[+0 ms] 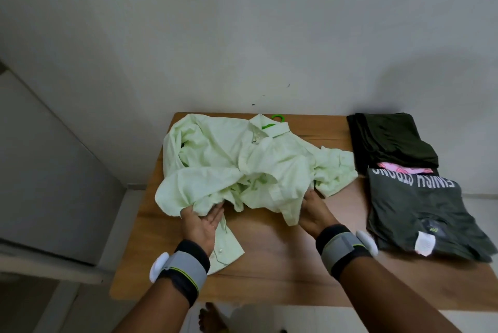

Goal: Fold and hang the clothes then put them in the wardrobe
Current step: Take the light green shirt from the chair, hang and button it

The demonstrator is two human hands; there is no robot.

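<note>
Our shirt looks soft and floppy — best held by the shoulders, near the hanger. Our left hand grips its edge; our right hand hides its fingers — we cannot tell.

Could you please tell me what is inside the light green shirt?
A green hanger: its hook and a short piece show at the collar of the light green shirt; fabric covers the rest.

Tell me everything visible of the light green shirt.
The light green shirt is a crumpled, woven-looking collared button-up lying on the wooden table. A green hanger pokes out at its collar. One cuffed sleeve trails toward the near edge. The left hand grips its near folds; the right hand reaches under it.
</note>
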